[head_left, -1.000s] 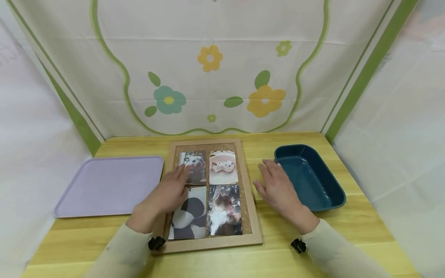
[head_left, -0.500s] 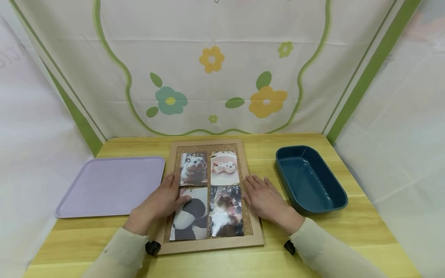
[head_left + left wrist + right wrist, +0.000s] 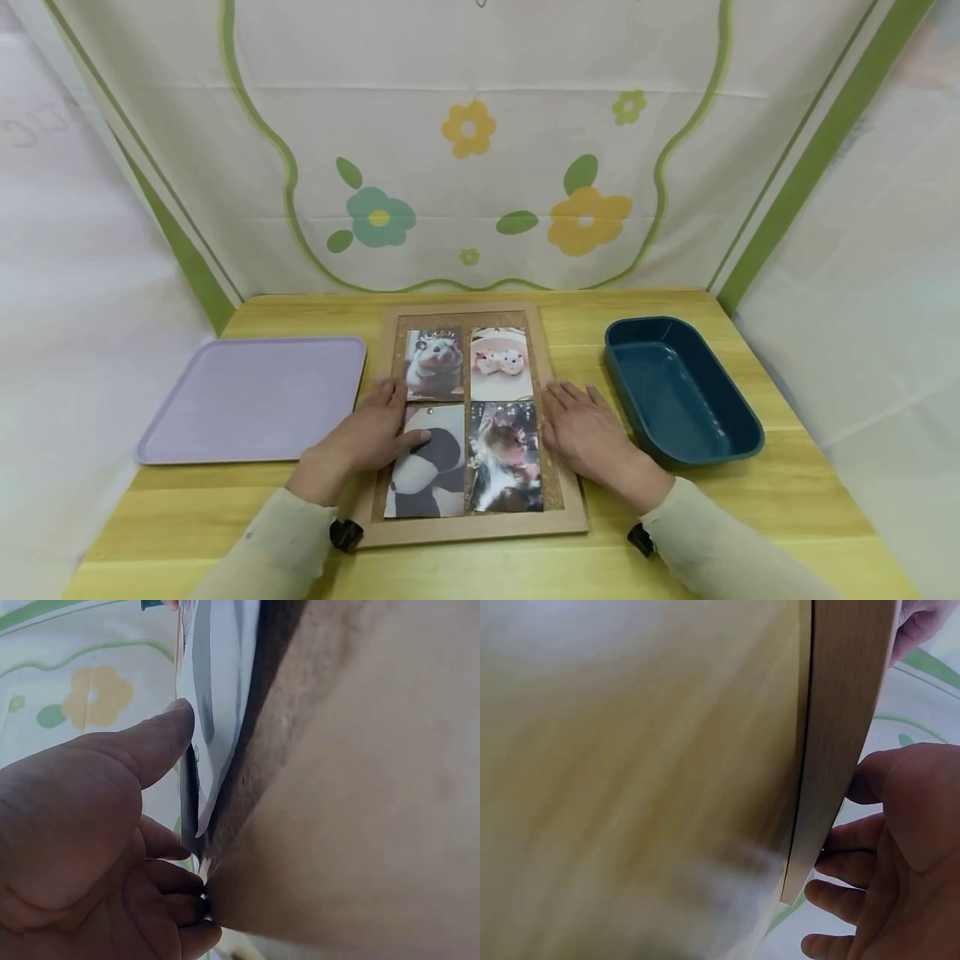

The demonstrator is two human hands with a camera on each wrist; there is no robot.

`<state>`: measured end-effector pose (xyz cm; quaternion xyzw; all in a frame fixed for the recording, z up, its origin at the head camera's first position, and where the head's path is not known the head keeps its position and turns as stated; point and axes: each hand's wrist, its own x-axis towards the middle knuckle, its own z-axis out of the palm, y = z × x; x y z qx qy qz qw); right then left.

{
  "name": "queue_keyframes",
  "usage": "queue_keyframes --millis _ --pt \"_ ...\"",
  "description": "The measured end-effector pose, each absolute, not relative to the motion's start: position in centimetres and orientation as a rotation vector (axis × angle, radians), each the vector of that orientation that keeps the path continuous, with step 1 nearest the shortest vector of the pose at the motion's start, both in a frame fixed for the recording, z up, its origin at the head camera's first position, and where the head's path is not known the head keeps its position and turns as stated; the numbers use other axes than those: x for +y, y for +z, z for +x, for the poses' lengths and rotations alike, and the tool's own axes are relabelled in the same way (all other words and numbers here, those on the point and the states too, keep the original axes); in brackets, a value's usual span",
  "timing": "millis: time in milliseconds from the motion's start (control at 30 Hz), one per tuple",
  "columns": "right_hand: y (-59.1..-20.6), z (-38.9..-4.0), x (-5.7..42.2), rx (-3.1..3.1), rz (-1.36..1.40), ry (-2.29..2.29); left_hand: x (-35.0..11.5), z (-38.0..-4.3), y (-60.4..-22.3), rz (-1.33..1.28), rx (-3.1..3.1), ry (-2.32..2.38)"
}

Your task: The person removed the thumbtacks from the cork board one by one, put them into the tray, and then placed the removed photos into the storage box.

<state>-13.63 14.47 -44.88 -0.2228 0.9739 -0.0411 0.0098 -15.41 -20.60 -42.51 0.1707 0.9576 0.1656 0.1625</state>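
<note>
A wood-framed cork board (image 3: 480, 528) lies on the table with several pinned photos on it. My left hand (image 3: 375, 433) rests across the board's left side, fingers straight, thumb reaching onto the black-and-white photo (image 3: 420, 479). In the left wrist view that photo (image 3: 217, 690) stands slightly off the cork, with the thumb of the left hand (image 3: 82, 817) at its edge. On the opposite side my right hand (image 3: 588, 433) lies flat along the frame. The right wrist view shows the right hand (image 3: 915, 840) with fingertips at the frame's side (image 3: 847, 690).
Left of the board lies a lilac tray (image 3: 262, 400). A dark blue basin (image 3: 675, 392) stands to its right, close to the right hand. Behind the wooden table (image 3: 187, 517) hangs a white flowered cloth (image 3: 480, 183), with white cloth on both sides.
My left hand has drawn back from the hamster photo to the board's left side. My right hand has moved left from beside the basin onto the board's right side.
</note>
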Motion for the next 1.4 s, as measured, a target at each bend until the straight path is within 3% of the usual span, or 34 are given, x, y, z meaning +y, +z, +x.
queue_keyframes --millis 1100,1400 --pt "-44.5 -13.2 13.2 3.173 -0.675 -0.078 -22.0 -15.0 -42.9 0.606 2.727 0.389" --pt "-43.3 -13.6 12.3 3.232 -0.783 -0.057 -23.9 -14.4 -41.7 0.557 2.781 0.476"
